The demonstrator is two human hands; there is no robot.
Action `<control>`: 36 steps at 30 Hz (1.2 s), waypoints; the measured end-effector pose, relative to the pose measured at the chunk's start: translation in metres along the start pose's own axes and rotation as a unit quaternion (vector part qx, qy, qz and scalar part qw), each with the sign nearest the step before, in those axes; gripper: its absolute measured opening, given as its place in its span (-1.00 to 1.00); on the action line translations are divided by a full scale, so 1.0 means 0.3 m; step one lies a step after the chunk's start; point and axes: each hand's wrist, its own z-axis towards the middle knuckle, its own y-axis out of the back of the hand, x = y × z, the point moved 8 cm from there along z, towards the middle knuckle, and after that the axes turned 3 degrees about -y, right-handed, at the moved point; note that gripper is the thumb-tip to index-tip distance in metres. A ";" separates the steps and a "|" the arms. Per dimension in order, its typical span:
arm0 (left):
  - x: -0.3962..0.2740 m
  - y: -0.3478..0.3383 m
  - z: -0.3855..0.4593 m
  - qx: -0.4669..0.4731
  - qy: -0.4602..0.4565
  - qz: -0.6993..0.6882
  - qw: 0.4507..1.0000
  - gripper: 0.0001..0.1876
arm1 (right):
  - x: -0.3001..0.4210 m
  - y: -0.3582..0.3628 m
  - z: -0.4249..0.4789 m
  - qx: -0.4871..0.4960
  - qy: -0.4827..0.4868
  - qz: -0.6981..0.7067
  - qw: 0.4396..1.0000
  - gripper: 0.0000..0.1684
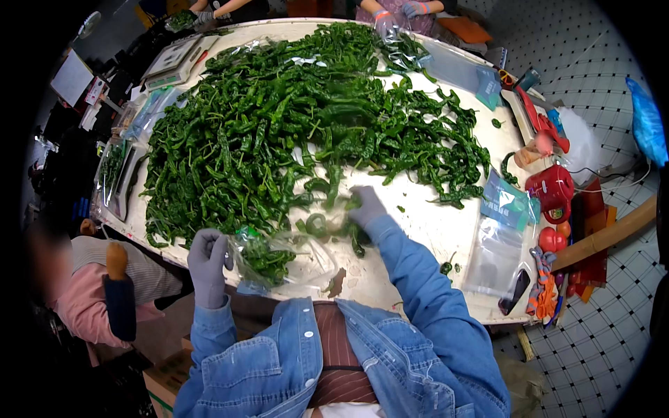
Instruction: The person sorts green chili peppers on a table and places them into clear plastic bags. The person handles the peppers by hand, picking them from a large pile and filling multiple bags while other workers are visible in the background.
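My left hand, in a grey glove, has its fingers curled at the mouth edge of a clear plastic bag. Some green peppers lie inside the bag, which rests at the table's near edge. To the right of the bag, my right hand, also gloved, is closed around a few green peppers, blurred by motion. A large heap of wrinkled green peppers spreads over the white table just beyond both hands.
Flat printed bags, a red mug and red-handled tools line the right side. Scales stand at the far left. Co-workers' gloved hands are at the far edge; another person sits at left.
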 end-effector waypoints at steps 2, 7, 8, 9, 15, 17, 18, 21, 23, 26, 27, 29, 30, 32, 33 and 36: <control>-0.019 -0.008 0.004 -0.002 -0.006 0.008 1.000 -0.95 | -0.091 0.059 0.001 0.019 -0.111 0.204 0.972 -0.42; -0.005 0.023 0.002 -0.007 -0.013 -0.002 1.000 -0.94 | -0.002 0.196 -0.041 0.080 -0.047 0.293 0.952 -0.40; -0.004 0.025 -0.003 -0.021 0.002 0.002 1.000 -0.93 | -0.017 0.181 -0.051 0.108 -0.057 0.232 0.965 -0.38; 0.001 0.026 -0.003 -0.021 0.004 0.005 1.000 -0.93 | -0.038 0.170 -0.057 0.135 -0.066 0.170 0.974 -0.36; -0.007 0.042 -0.016 -0.026 -0.007 0.009 1.000 -0.92 | -0.166 0.233 -0.172 0.037 -0.170 0.166 0.971 -0.21; -0.009 0.052 -0.020 -0.038 -0.001 0.005 0.999 -0.92 | -0.179 0.248 -0.209 0.009 -0.176 0.113 0.978 -0.21; -0.010 0.052 -0.021 -0.034 -0.003 0.003 0.999 -0.92 | -0.177 0.241 -0.221 0.026 -0.175 0.097 0.979 -0.12; -0.016 0.050 -0.029 -0.026 -0.011 0.002 1.000 -0.92 | -0.097 0.219 -0.278 0.032 -0.072 -0.071 0.994 -0.02; -0.022 0.044 -0.034 -0.023 -0.017 0.006 1.000 -0.91 | -0.038 0.141 -0.331 0.082 -0.032 -0.147 0.985 0.06; -0.019 0.033 -0.034 -0.020 -0.018 0.005 1.000 -0.92 | -0.009 0.064 -0.401 0.110 -0.049 -0.266 0.956 -0.19; -0.020 0.031 -0.037 -0.018 -0.018 0.001 1.000 -0.92 | -0.045 0.052 -0.404 0.090 -0.047 -0.252 0.962 -0.27; -0.027 0.030 -0.045 -0.016 -0.020 -0.004 1.000 -0.92 | -0.128 0.051 -0.402 0.048 -0.043 -0.221 0.973 -0.42; -0.025 0.035 -0.046 -0.015 -0.021 -0.003 1.000 -0.92 | -0.126 0.078 -0.408 0.013 -0.029 -0.129 0.991 -0.64; -0.018 0.044 -0.049 -0.012 -0.024 0.000 1.000 -0.93 | -0.126 0.117 -0.417 -0.016 0.008 -0.044 0.999 -0.67; -0.020 0.046 -0.050 -0.019 -0.019 -0.002 1.000 -0.93 | -0.100 0.147 -0.419 -0.030 0.027 -0.003 0.999 -0.68; -0.030 0.034 -0.059 -0.027 -0.010 -0.009 1.000 -0.94 | 0.118 0.309 -0.395 -0.185 0.127 -0.104 0.969 -0.73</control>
